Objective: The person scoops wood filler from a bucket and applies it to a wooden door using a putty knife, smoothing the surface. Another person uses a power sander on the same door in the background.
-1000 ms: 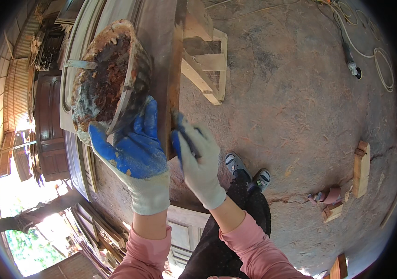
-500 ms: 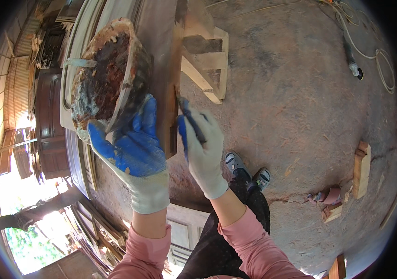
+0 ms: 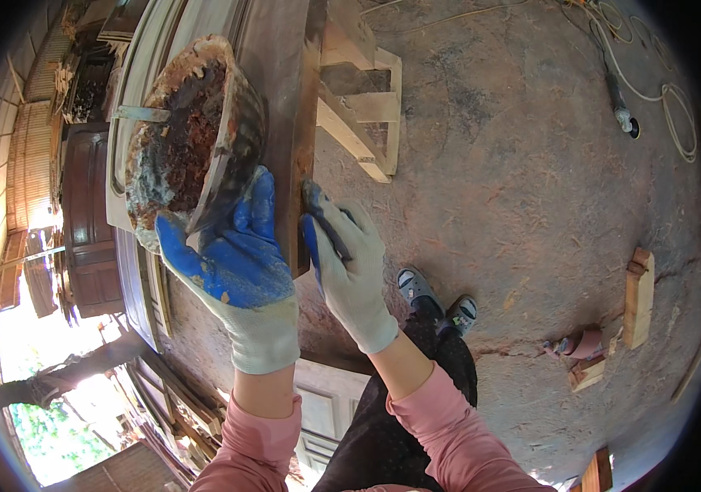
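The brown wooden panel (image 3: 289, 107) has a pale trestle (image 3: 371, 107) beside its edge. Over the panel sits the tilted bowl (image 3: 247, 119): rim caked cream and rust, inside dark reddish-brown with grey-white crust, outer wall blackened. The left hand (image 3: 238, 271) grips its lower side. The right hand (image 3: 353, 266) curls at the panel's edge; whether its grip holds anything, I cannot tell. A flat grey strip (image 3: 142, 114) crosses the rim.
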A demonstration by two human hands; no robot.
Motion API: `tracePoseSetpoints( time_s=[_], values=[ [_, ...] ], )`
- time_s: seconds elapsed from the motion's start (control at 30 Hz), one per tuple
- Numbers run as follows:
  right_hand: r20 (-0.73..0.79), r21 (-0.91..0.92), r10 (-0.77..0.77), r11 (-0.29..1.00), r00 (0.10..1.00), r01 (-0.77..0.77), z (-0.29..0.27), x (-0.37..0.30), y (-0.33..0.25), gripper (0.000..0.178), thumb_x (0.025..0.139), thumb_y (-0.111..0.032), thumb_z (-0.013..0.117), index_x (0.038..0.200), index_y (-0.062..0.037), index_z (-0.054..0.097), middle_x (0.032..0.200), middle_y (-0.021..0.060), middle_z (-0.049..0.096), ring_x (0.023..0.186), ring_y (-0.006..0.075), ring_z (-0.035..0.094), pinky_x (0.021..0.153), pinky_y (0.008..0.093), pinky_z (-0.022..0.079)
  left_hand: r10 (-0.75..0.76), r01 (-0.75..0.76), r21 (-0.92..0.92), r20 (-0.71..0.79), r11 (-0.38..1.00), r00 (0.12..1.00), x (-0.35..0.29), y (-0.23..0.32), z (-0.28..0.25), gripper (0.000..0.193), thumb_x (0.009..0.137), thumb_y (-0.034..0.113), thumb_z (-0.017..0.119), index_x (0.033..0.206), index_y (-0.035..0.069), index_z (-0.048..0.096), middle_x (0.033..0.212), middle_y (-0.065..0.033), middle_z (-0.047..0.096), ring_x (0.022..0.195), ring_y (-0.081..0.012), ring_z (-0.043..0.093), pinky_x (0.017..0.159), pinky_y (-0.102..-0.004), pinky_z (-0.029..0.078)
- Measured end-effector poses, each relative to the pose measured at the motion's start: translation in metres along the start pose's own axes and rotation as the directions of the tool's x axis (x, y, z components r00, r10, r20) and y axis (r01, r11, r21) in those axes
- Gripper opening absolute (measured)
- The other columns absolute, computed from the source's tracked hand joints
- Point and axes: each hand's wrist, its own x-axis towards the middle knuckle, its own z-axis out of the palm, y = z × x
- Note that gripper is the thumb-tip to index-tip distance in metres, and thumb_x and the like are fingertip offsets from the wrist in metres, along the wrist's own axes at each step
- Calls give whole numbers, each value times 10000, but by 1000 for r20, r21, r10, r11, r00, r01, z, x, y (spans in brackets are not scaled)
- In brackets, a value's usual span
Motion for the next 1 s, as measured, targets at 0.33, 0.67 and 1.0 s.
tracePoseSetpoints(
  time_s=[0.33, 0.67, 1.0],
  values=[
    [-53, 150, 214, 967, 975, -204, -9, 3, -13, 295, 965, -15, 632, 1253, 27, 680, 934, 72, 592, 805, 123, 564, 728, 233, 443, 11, -11, -8, 24, 1000, 1000, -1, 2, 1, 573, 1050, 463, 460, 1444, 46, 450, 1336, -212, 615, 1189, -343, 642, 1064, -493, 517],
    [163, 618, 608, 551, 777, -561, -26, 5, -12, 175, 1026, -157, 611, 1095, -9, 673, 743, -22, 539, 623, 61, 482, 551, 222, 378, -2, 2, -18, -7, 1000, 1000, -2, 3, -2, 608, 1036, 479, 475, 1445, 31, 438, 1344, -244, 594, 1189, -351, 642, 1051, -504, 525],
    [582, 751, 516, -45, 628, -659, -11, 26, 30, 147, 1000, -189, 671, 944, -54, 651, 640, -68, 448, 488, 18, 347, 423, 203, 261, -23, 24, -59, 25, 998, 999, 2, 0, -9, 599, 1036, 472, 474, 1455, 46, 430, 1349, -252, 589, 1207, -375, 627, 1066, -524, 510]
  ],
)
